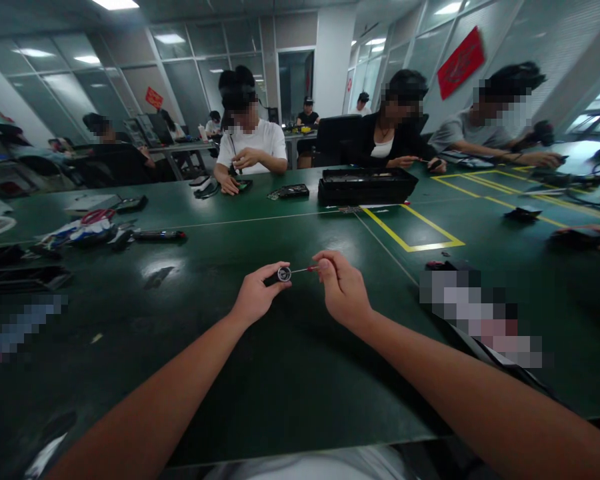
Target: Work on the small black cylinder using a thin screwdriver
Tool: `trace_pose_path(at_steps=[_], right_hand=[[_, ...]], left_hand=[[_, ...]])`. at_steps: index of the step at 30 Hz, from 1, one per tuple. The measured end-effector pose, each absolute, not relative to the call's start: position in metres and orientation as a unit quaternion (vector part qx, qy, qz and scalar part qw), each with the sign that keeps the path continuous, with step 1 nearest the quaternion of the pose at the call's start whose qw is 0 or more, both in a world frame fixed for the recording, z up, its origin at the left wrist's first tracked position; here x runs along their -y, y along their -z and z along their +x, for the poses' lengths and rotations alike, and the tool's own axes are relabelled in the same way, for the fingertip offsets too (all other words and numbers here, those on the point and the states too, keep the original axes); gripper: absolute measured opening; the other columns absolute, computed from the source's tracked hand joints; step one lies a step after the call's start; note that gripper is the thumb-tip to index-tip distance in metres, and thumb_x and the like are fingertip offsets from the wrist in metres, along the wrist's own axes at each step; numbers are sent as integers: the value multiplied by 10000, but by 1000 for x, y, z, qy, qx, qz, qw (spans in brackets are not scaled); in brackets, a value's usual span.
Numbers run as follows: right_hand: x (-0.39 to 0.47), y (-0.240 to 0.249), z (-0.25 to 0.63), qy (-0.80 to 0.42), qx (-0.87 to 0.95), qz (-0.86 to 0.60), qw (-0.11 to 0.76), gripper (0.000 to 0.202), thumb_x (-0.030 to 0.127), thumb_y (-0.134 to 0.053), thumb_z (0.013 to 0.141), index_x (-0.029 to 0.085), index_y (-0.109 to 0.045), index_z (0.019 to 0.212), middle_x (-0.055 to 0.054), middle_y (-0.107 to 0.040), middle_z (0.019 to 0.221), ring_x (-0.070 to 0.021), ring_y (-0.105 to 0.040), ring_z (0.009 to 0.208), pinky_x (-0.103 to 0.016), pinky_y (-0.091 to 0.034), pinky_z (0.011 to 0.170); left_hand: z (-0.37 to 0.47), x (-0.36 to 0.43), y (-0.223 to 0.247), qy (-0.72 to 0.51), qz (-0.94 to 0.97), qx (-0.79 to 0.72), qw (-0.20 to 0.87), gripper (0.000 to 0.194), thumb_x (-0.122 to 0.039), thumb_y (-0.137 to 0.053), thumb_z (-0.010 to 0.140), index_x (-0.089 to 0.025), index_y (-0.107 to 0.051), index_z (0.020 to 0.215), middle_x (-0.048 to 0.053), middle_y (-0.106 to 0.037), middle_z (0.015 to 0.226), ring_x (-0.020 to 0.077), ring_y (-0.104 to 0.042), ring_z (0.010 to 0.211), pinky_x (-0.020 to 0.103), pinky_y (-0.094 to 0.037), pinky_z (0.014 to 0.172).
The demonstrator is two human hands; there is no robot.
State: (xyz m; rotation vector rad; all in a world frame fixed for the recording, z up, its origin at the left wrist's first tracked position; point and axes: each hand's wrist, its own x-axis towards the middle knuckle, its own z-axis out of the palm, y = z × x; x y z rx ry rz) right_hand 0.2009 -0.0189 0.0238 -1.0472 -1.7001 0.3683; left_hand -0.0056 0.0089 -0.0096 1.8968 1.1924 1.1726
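Note:
My left hand (pixel 254 295) is closed around a small dark round part (pixel 284 274) with a silvery ring-shaped face, pinched between thumb and fingers above the green table. In my right hand (pixel 344 291) is a thin screwdriver (pixel 301 270) with a metal shaft and a red section by the fingertips. Its shaft points left and reaches the side of the round part; whether the tip sits in a screw is too small to tell. Most of the screwdriver's handle is hidden by my fingers.
A long black case (pixel 367 187) stands across the green table (pixel 280 400). Cables and tools (pixel 95 230) lie at the left, including a dark pen-like tool (pixel 160 236). Yellow tape (pixel 414 248) marks the right side. Several people work opposite, one in a white shirt (pixel 267 143).

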Motion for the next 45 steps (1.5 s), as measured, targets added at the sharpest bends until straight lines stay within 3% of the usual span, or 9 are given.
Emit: trace_pose_path(at_steps=[11, 21, 26, 29, 35, 40, 45], right_hand=[[12, -28, 204, -104, 686, -504, 515, 255, 364, -471, 1009, 197, -647, 932, -6, -643, 698, -141, -548, 572, -262, -379, 559], [16, -30, 204, -120, 721, -471, 494, 357, 419, -436, 1022, 214, -692, 881, 0, -647, 664, -146, -587, 578, -270, -382, 570], [15, -27, 202, -125, 739, -451, 484, 237, 274, -429, 994, 189, -622, 1101, -57, -704, 863, -192, -652, 757, -306, -451, 687], [14, -25, 205, -144, 747, -441, 476, 221, 237, -459, 957, 184, -604, 1116, -59, -690, 884, -198, -646, 787, -314, -465, 711], [13, -29, 206, -155, 749, -475, 436, 347, 395, -387, 1030, 212, -673, 960, -21, -689, 765, -163, -624, 647, -290, -411, 609], [16, -28, 203, -177, 745, -474, 435, 282, 348, -429, 1011, 205, -583, 1200, -5, -659, 736, -153, -573, 565, -286, -404, 558], [17, -27, 202, -166, 759, -439, 452, 180, 274, -472, 973, 202, -573, 1103, -59, -668, 884, -200, -637, 786, -326, -471, 697]], left_hand=[[-5, -7, 8, -446, 710, -457, 297, 433, -219, -758, 821, -274, -685, 1245, 27, -690, 1254, 231, -600, 1224, 432, -394, 1135], [-4, -8, 9, -425, 711, -477, 294, 519, -204, -762, 811, -275, -641, 1310, 41, -671, 1296, 237, -599, 1236, 448, -404, 1136], [-6, -11, 11, -433, 699, -484, 299, 453, -236, -772, 802, -235, -682, 1246, 62, -696, 1243, 251, -639, 1165, 439, -445, 1091], [-7, -11, 12, -436, 702, -480, 295, 408, -232, -764, 808, -235, -701, 1212, 55, -706, 1215, 249, -644, 1148, 436, -457, 1070], [-8, -11, 17, -439, 707, -466, 301, 427, -245, -766, 810, -275, -695, 1230, 25, -705, 1225, 236, -633, 1175, 433, -435, 1097], [-8, -12, 15, -440, 703, -463, 312, 425, -239, -770, 802, -262, -702, 1221, 26, -709, 1218, 238, -631, 1184, 437, -423, 1113], [-8, -13, 15, -459, 677, -471, 331, 441, -247, -778, 789, -229, -701, 1222, 53, -701, 1236, 253, -628, 1192, 448, -425, 1117]])
